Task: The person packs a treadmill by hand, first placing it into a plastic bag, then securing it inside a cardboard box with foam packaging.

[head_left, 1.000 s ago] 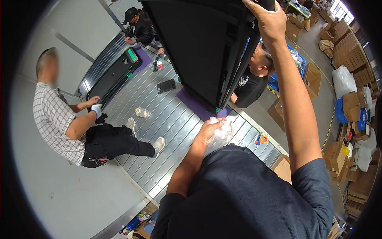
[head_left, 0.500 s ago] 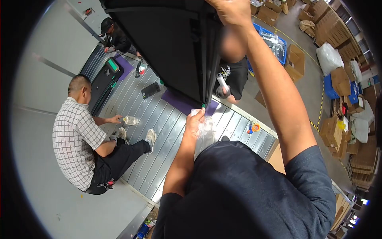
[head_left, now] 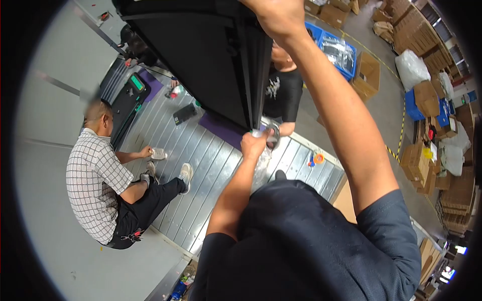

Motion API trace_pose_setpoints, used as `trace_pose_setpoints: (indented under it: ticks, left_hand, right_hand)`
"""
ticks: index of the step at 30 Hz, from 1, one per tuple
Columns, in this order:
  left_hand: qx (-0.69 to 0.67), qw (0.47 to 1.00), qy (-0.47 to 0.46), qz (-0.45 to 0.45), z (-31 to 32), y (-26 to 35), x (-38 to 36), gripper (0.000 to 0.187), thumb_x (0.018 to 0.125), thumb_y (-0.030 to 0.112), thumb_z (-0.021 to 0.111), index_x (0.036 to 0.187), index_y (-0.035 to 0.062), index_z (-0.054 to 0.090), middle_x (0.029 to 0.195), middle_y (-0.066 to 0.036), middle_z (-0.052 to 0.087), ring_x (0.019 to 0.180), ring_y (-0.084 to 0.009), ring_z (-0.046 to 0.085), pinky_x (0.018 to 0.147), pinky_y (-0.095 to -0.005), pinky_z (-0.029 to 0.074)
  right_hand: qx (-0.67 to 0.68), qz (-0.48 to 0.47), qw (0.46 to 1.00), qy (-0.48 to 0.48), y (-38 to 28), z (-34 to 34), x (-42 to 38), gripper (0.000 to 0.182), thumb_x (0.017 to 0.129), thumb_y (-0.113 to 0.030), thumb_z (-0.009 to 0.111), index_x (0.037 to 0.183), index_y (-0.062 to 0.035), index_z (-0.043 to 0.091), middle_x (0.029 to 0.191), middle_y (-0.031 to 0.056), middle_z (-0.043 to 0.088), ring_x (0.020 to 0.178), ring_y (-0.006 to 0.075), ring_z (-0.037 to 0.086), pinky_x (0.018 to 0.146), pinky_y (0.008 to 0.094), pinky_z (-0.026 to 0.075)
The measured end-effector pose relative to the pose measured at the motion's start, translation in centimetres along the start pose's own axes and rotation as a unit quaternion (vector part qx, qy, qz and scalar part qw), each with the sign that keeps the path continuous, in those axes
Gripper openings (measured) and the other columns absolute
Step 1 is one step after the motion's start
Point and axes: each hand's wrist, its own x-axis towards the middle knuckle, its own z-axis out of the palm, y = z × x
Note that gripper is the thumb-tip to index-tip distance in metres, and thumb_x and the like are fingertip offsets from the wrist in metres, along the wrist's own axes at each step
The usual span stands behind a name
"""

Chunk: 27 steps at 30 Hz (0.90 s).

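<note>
A large black deck [head_left: 196, 55], resembling a treadmill base, stands on edge in front of me. At its lower corner my left hand [head_left: 253, 145] is closed on a crumpled clear plastic bag [head_left: 263, 161]. A co-worker's gloved hand [head_left: 273, 134] is right beside my fingers at that corner. My right hand [head_left: 281, 20] is raised to the deck's upper edge, its fingers cut off by the top of the view. Under the lower corner lies a purple mat [head_left: 221, 131].
On the slatted metal floor [head_left: 201, 165] sits a person in a checked shirt [head_left: 100, 175], one hand at a clear bottle [head_left: 158, 154]. Farther back are another black deck [head_left: 125, 100] and a crouching person [head_left: 138, 47]. Orange tape [head_left: 318, 158] lies right; beyond stand blue crates [head_left: 339, 55] and cartons [head_left: 366, 75].
The co-worker's gloved hand has come in beside my left hand at the deck's lower corner. The deck and my right hand shifted slightly left in view. The seated person's hand reached the bottle.
</note>
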Motion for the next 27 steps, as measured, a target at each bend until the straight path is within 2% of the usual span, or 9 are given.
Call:
trace_pose_setpoints:
  ticks: [2,3,5,11,13,17,19,23,27]
  left_hand:
    - [-0.04,0.998,0.047,0.015,2.1,-2.3,2.9,0.049,0.068,0.042,0.069,0.084,-0.0041,0.067,0.082,-0.024,0.065,0.083,-0.0363,0.064,0.075,-0.0402,0.049]
    - [-0.04,0.998,0.047,-0.003,1.5,-1.5,2.6,0.045,0.07,0.038,0.067,0.088,-0.0033,0.067,0.087,-0.025,0.064,0.089,-0.0387,0.062,0.077,-0.0421,0.048]
    - [0.012,0.998,0.064,0.01,0.4,-1.3,2.8,0.039,0.072,0.033,0.067,0.085,-0.0034,0.066,0.087,-0.025,0.064,0.089,-0.0379,0.062,0.077,-0.041,0.048]
    - [-0.196,0.972,0.067,0.107,-5.7,-5.9,-0.3,0.018,0.079,0.014,0.064,0.081,-0.0038,0.064,0.075,-0.013,0.065,0.071,-0.0194,0.062,0.064,-0.031,0.047]
    - [-0.343,0.935,0.073,0.046,-11.0,-6.8,-4.1,0.015,0.084,0.011,0.06,0.089,-0.0033,0.063,0.08,-0.007,0.064,0.072,-0.0119,0.058,0.064,-0.0273,0.045]
    - [-0.462,0.871,0.168,0.022,-20.9,-14.3,-9.8,0.017,0.083,0.014,0.061,0.091,-0.0003,0.061,0.078,-0.002,0.061,0.066,-0.0099,0.054,0.061,-0.0244,0.044]
    - [-0.363,0.907,0.214,0.018,-25.3,-17.6,-13.2,0.02,0.082,0.017,0.061,0.093,0.001,0.06,0.079,-0.002,0.061,0.068,-0.0117,0.057,0.06,-0.0246,0.045]
    - [-0.472,0.83,0.293,-0.046,-30.5,-18.4,-17.0,0.024,0.082,0.018,0.059,0.099,0.001,0.057,0.083,-0.005,0.061,0.072,-0.0168,0.06,0.064,-0.0291,0.049]
    - [-0.535,0.794,0.284,-0.038,-33.2,-17.8,-15.8,0.028,0.084,0.018,0.056,0.105,0.0003,0.054,0.089,-0.008,0.061,0.076,-0.0192,0.061,0.069,-0.032,0.051]
  right_hand:
    - [-0.068,-0.007,0.998,0.007,-0.1,0.1,-0.6,0.022,0.077,-0.018,0.07,0.092,-0.003,0.061,0.081,0.0072,0.064,0.075,0.0163,0.06,0.069,0.0298,0.049]
    - [0.072,0.003,0.997,-0.023,1.7,0.2,-0.7,0.035,0.072,-0.014,0.077,0.098,0.0006,0.06,0.091,0.0032,0.064,0.079,0.0084,0.059,0.071,0.0219,0.048]
    - [0.0,0.017,1.0,0.0,1.7,0.6,-0.6,0.047,0.069,-0.015,0.08,0.103,0.004,0.055,0.085,0.0065,0.066,0.078,0.0109,0.061,0.074,0.0248,0.05]
    - [0.02,0.045,0.999,-0.002,-0.5,0.2,-1.3,0.04,0.072,-0.011,0.076,0.103,0.0014,0.056,0.096,0.0069,0.064,0.086,0.0133,0.06,0.081,0.0264,0.048]
    - [0.005,0.029,0.999,0.021,-0.7,0.1,-1.8,0.036,0.073,-0.014,0.076,0.1,-0.0001,0.058,0.094,0.0056,0.064,0.083,0.0112,0.059,0.077,0.0245,0.046]
    - [-0.057,0.039,0.995,0.075,0.0,0.1,-3.0,0.035,0.079,-0.023,0.073,0.102,-0.0021,0.059,0.09,0.0017,0.059,0.08,0.0085,0.054,0.074,0.0228,0.043]
    - [-0.03,0.057,0.995,0.078,1.3,0.1,-3.1,0.034,0.081,-0.025,0.071,0.103,-0.0023,0.058,0.09,0.0005,0.058,0.082,0.008,0.053,0.075,0.0225,0.042]
    - [0.017,0.103,0.99,0.099,2.0,0.7,-3.1,0.034,0.084,-0.024,0.067,0.108,-0.0024,0.056,0.091,-0.0011,0.055,0.08,0.0084,0.05,0.074,0.0247,0.041]
    - [0.068,0.126,0.99,-0.015,2.6,-1.2,-2.8,0.055,0.077,-0.032,0.072,0.117,-0.0011,0.051,0.095,0.0029,0.055,0.087,0.0119,0.053,0.077,0.0277,0.043]
